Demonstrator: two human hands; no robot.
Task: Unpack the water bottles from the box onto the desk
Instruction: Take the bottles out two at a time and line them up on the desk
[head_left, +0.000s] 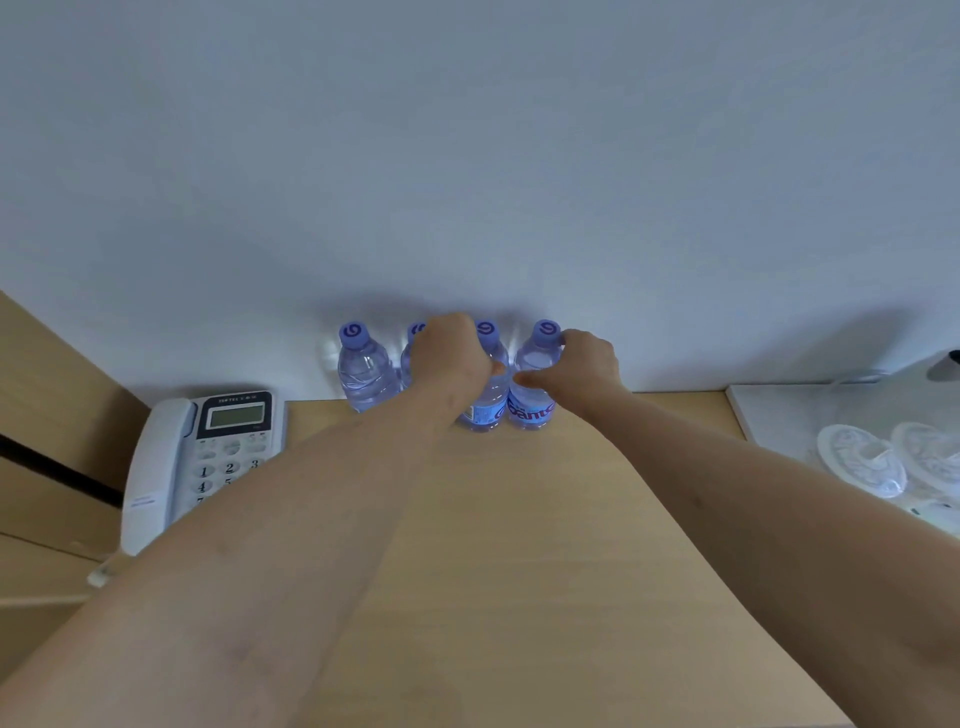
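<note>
Both our arms reach forward: left hand (451, 358) wraps the third clear plastic purple-capped water bottle (491, 384), right hand (587, 364) pinches the fourth (532, 384). Row stands upright at the light wooden desk's (519, 545) back edge, against the wall; near desktop is open.

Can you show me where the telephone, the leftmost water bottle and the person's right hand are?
telephone (228, 447): head view, on its keypad face.
leftmost water bottle (363, 371): head view, on its clear body.
right hand (584, 366): head view, on the back of the hand.
</note>
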